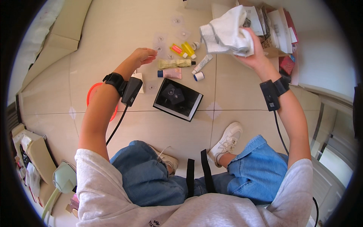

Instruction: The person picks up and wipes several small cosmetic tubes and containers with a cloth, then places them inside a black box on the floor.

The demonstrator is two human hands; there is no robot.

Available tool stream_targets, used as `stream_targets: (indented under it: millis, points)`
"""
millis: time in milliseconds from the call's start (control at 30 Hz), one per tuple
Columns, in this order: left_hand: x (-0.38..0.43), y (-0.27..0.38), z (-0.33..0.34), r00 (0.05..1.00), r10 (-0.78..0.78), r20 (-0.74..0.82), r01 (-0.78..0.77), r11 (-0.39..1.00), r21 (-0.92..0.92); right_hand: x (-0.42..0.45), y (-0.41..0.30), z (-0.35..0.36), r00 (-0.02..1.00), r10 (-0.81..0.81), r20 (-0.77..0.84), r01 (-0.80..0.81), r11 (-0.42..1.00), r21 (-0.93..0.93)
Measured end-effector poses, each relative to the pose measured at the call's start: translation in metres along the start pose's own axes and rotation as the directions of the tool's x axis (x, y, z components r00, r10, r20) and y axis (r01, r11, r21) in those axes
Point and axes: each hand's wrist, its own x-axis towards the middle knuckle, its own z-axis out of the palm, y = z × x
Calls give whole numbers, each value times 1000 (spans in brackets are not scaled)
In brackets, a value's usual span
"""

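Note:
My right hand [253, 52] grips a folded white cloth with grey edging [225, 32], held up at the upper right. At upper centre my left hand [145, 56] is raised with nothing in it, fingers apart. Near it on the tiled floor lie a yellowish tube with a black cap [174, 63], a pink tube with a blue cap [172, 73], a white tube [202, 64], a small white-and-blue container [199, 76] and two small yellow bottles [188, 49]. Several clear adhesive hooks [160, 39] are scattered beyond. A black open box [178, 99] sits closer to me.
A cardboard box [275, 52] full of packets stands at the upper right. A red mesh basket [92, 92] is partly behind my left forearm. Beige furniture or padding [63, 37] borders the upper left. A pale green lamp [64, 176] stands at the lower left.

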Motion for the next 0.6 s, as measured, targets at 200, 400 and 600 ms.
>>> stream_targets:
  millis: [200, 400, 600]
  points:
    - [-74, 44, 60, 914, 396, 93, -351, 883, -312, 20, 50, 53, 976, 170, 136, -116, 935, -336]
    - [-104, 49, 75, 918, 374, 132, -331, 906, -265, 37, 101, 81, 978, -177, 108, 207, 790, -577]
    - [-100, 55, 90, 869, 450, 208, -431, 893, -129, 54, 89, 51, 958, -280, 58, 256, 749, -612]
